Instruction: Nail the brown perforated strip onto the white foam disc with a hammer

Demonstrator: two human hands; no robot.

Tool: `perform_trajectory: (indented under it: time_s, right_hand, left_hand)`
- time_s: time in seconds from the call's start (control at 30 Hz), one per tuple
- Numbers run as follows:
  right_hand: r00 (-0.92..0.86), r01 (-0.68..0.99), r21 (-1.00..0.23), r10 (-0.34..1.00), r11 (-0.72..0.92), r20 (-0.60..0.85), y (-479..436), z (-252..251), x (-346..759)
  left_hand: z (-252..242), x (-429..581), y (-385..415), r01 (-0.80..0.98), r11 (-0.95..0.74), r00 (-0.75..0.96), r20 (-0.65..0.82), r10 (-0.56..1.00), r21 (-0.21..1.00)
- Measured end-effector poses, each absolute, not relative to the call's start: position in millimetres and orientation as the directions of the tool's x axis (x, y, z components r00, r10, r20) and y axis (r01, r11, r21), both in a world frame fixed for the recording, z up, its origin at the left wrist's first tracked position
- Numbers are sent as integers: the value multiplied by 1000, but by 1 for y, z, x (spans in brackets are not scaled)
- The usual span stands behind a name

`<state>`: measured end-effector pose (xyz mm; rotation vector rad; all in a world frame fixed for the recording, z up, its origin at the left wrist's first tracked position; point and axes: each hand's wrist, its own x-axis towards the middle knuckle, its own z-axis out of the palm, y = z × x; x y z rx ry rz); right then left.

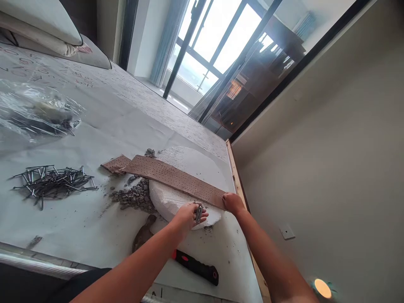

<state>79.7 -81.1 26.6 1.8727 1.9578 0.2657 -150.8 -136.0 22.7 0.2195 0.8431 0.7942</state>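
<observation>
My left hand (188, 215) is palm up over the white foam slab, with a small bunch of nails (198, 213) in its curled fingers. At the right end of a brown strip full of small holes (176, 176), my right hand (232, 203) is closed; whatever its fingertips pinch is hidden. The strip lies across the white foam slab (192, 158), its torn left end (116, 163) bent. Below my left forearm lies a claw hammer (195, 266) with a black and red handle, partly covered by the arm. A loose heap of nails (55, 183) sits at the left.
Grey crumbled rubble (135, 195) lies left of the foam slab. A clear plastic bag (41, 111) with dark contents rests at the far left. White sheeting (110, 126) covers the surface, bordered on the right by a wooden edge (235, 172) and wall (325, 139).
</observation>
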Motion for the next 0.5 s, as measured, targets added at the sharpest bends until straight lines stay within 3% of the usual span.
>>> perform_trajectory:
  time_s: [0.5]
  right_hand:
    - [-75,867,461,964,189,-255,-80,31,70]
  left_hand:
    - [28,-150,-137,-514,696,379,-594,709,502]
